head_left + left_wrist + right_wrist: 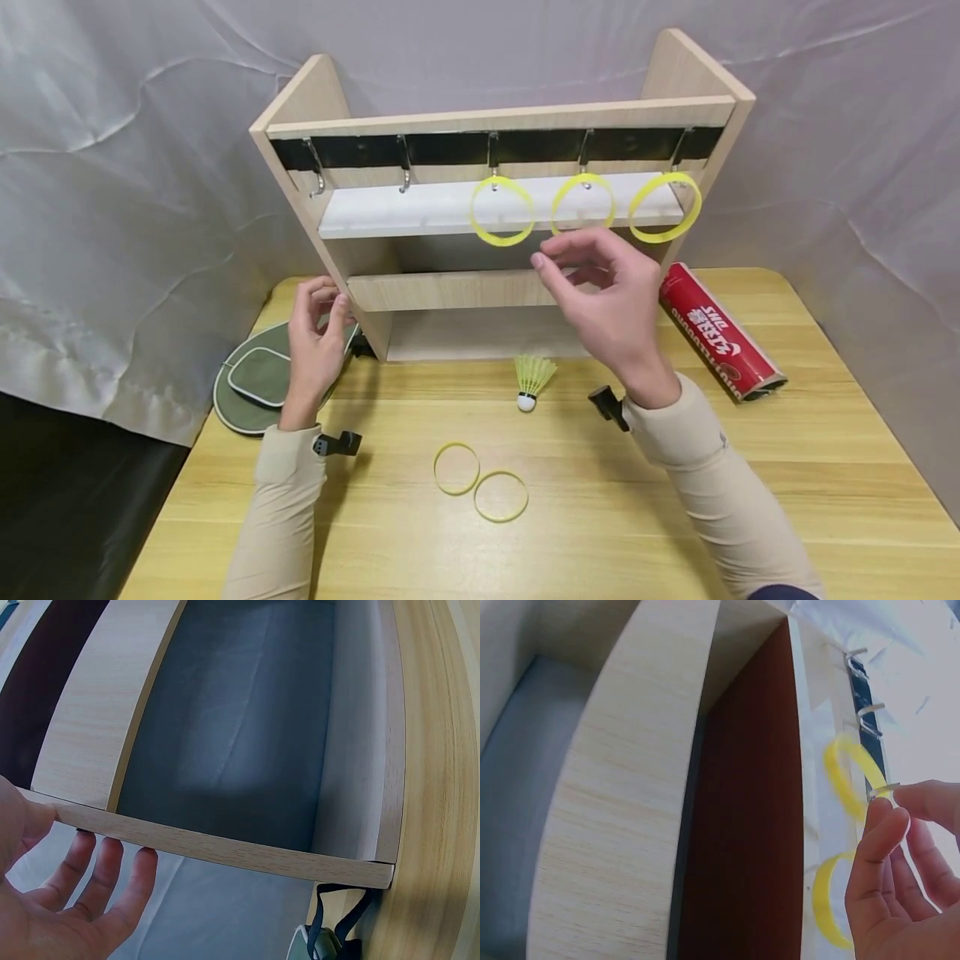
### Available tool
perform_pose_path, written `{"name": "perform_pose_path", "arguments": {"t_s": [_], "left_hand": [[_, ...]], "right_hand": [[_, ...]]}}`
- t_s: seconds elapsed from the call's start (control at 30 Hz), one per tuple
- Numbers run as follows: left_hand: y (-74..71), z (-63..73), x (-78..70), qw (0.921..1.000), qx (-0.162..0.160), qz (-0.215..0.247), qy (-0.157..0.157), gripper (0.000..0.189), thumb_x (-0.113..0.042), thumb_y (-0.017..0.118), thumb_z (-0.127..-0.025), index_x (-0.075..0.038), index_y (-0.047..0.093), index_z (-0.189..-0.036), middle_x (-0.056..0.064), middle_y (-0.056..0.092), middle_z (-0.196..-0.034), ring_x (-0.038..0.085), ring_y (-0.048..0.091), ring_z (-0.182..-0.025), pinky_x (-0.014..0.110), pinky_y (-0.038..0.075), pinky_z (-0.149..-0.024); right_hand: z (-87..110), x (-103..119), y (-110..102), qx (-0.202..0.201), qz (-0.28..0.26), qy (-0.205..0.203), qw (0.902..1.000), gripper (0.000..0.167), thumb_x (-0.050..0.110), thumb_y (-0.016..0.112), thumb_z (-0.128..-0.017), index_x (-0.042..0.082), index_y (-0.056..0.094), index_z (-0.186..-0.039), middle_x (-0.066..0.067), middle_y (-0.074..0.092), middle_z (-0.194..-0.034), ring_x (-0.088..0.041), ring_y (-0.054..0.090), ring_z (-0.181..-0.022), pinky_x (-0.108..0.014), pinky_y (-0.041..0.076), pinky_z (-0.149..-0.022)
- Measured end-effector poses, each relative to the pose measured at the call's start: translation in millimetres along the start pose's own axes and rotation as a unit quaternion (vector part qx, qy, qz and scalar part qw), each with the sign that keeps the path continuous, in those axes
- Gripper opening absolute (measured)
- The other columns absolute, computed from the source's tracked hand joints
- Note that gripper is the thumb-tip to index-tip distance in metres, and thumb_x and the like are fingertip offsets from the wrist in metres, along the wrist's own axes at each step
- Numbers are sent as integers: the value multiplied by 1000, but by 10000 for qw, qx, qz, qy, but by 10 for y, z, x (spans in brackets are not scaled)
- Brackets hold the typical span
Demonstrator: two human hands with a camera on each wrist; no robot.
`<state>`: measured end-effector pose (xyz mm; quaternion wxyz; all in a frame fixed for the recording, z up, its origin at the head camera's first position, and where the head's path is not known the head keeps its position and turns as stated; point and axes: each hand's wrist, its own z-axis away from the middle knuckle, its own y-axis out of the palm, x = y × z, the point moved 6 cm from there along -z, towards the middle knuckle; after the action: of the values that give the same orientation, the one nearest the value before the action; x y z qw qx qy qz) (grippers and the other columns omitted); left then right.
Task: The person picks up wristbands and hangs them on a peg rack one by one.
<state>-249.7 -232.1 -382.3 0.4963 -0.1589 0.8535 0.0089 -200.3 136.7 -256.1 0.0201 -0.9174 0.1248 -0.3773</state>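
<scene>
A wooden rack (pixel 442 292) carries a row of metal hooks on a black strip. Three yellow rings hang at its middle and right hooks: a middle ring (pixel 502 243), a second ring (pixel 611 200) and a right-end ring (pixel 699 200). My right hand (pixel 611 287) is raised just below and right of the middle ring, thumb and forefinger apart, nothing visible between them. In the right wrist view that ring (pixel 836 780) is blurred beside the fingertips. My left hand (pixel 315 333) rests against the rack's left side panel (pixel 225 844), thumb at its front edge, loosely bent fingers along the outside.
Two more yellow rings, one (pixel 437 471) left and one (pixel 501 521) right, lie on the wooden table (pixel 600 517). A yellow shuttlecock (pixel 531 379) stands before the rack. A red tube (pixel 720 337) lies at right; a green case (pixel 255 375) lies at left behind my left hand.
</scene>
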Motion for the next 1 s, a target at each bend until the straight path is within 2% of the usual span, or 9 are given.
{"name": "perform_pose_path", "arguments": {"t_s": [0.33,0.6,0.8,1.0], "left_hand": [[8,-13,-13,10000,6,-3,59,29,-3,59,-111,11,53,-136,-9,64,-108,13,63,-95,15,62,-78],[6,-17,-10,10000,-23,9,30,29,-2,58,-111,11,54,-137,-9,65,-108,14,63,-95,20,64,-79],[4,-7,-9,10000,-17,-11,31,30,-2,59,-111,10,54,-137,-10,65,-108,13,63,-95,16,62,-78],[2,1,-3,10000,-11,-26,36,30,-2,59,-111,11,54,-137,-9,65,-109,13,63,-96,15,62,-79]], "right_hand": [[272,-104,30,475,220,-114,9986,10,-5,85,-89,0,80,-97,-11,81,-94,-1,74,-81,-15,62,-66],[520,-232,111,981,347,-271,9942,13,-8,85,-88,0,78,-96,-11,81,-90,-8,70,-70,-14,60,-63],[738,-336,215,1408,460,-46,9890,14,-7,85,-87,3,79,-95,-7,80,-89,-9,70,-76,-17,60,-61],[1010,-451,374,1971,627,345,9778,13,-2,84,-89,8,78,-94,-2,80,-89,-9,72,-79,-23,62,-59]]}}
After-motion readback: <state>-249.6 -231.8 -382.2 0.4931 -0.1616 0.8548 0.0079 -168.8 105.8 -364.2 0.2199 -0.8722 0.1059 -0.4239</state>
